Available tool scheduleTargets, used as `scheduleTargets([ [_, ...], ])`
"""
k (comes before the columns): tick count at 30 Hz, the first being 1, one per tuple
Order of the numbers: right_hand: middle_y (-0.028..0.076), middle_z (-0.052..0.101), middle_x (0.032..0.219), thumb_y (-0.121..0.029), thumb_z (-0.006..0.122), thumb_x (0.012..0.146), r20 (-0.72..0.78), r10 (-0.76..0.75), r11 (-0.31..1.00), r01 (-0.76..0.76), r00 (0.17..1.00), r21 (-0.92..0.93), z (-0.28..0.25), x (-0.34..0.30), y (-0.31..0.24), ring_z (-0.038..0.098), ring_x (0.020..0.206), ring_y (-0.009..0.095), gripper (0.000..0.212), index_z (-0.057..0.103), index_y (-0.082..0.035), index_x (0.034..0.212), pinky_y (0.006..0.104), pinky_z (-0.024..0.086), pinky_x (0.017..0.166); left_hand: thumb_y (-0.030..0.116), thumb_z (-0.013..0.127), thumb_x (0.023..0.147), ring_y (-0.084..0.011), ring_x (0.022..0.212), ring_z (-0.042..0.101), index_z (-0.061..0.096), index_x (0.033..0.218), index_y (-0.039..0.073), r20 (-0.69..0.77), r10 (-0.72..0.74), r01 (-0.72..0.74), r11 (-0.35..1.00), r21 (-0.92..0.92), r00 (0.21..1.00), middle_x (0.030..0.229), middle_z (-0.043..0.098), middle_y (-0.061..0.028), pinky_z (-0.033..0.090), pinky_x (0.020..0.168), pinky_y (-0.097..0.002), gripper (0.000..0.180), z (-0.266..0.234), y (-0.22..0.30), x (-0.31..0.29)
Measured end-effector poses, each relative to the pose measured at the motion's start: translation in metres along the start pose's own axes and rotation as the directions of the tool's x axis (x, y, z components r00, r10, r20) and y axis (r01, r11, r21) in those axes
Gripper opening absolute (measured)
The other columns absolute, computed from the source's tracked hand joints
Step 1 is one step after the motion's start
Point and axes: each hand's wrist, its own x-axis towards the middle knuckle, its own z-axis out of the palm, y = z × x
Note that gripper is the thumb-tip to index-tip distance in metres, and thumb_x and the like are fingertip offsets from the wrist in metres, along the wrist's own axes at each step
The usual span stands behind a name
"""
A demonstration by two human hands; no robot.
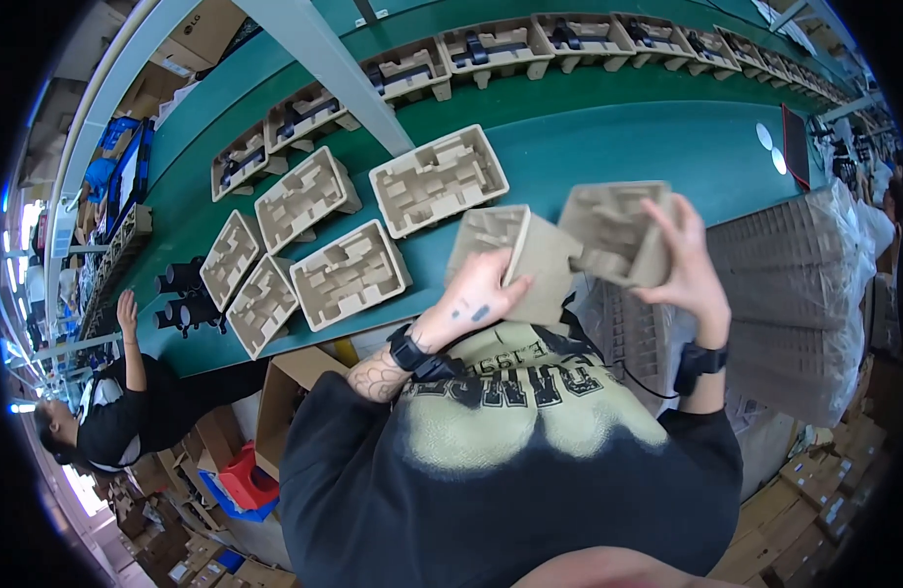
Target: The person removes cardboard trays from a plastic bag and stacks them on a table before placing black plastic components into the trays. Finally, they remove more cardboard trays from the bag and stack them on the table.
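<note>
Two beige moulded-pulp trays are in my hands above the near edge of the green work table. My left hand (pixel 483 286) grips the side of one pulp tray (pixel 545 265), which is tilted on edge. My right hand (pixel 685 257), fingers spread around the rim, holds another pulp tray (pixel 613 230) with its hollow side showing. The two trays are close together; whether they touch I cannot tell. Nearest to my left hand on the table lies a pulp tray (pixel 349 274) with moulded compartments, and behind it another pulp tray (pixel 439 180).
More pulp trays (pixel 304 201) lie to the left. Along the far side runs a row of trays holding black parts (pixel 486 47). A grey metal post (pixel 324 69) rises over the table. Wrapped tray stacks (pixel 790 294) stand at right. A co-worker (pixel 128 407) is at left.
</note>
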Motion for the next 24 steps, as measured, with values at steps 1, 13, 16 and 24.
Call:
scheduleTargets([
  [1,0.023,0.029,0.139,-0.032,0.080,0.043,-0.060,0.059,0.998,-0.057,0.996,0.025,-0.011,-0.007,0.017,0.026,0.131,0.043,0.099,0.043,-0.018,0.134,0.0486,0.024,0.109,0.017,0.060,0.078,-0.0294,0.060,0.062,0.057,0.092,-0.008,0.013,0.037,-0.038,0.996,0.077,0.999,0.065,0.061,-0.0204,0.050,0.057,-0.0387,0.029,0.000,-0.003,-0.005],
  [13,0.022,0.014,0.150,0.000,0.067,0.058,0.123,0.056,0.994,-0.067,0.991,0.089,0.110,0.086,0.189,0.022,0.138,0.036,0.077,0.037,-0.012,0.127,0.0392,0.030,0.109,0.022,0.056,0.082,-0.0392,0.073,0.063,0.003,0.146,0.001,0.076,-0.185,0.183,0.982,0.037,0.980,0.078,0.064,-0.0231,0.050,0.078,-0.0460,0.085,0.049,0.000,0.004],
  [16,0.021,0.014,0.150,0.006,0.062,0.059,0.018,0.107,0.978,-0.108,0.994,0.176,0.120,0.089,0.150,0.023,0.138,0.036,0.084,0.033,-0.015,0.135,0.0384,0.030,0.109,0.022,0.055,0.082,-0.0351,0.070,0.063,0.016,0.144,0.000,-0.016,0.423,-0.379,0.828,0.413,0.906,0.071,0.064,-0.0167,0.046,0.085,-0.0451,0.076,0.072,-0.043,0.006],
  [24,0.022,0.021,0.147,0.008,0.060,0.063,-0.201,0.070,0.993,-0.049,0.977,0.106,0.136,0.123,0.134,0.020,0.138,0.038,0.089,0.024,-0.008,0.143,0.0396,0.024,0.111,0.026,0.055,0.078,-0.0211,0.070,0.061,0.065,0.081,0.010,0.105,0.431,-0.380,0.623,0.684,0.896,0.063,0.061,-0.0057,0.037,0.100,-0.0386,0.019,0.065,-0.122,0.008],
])
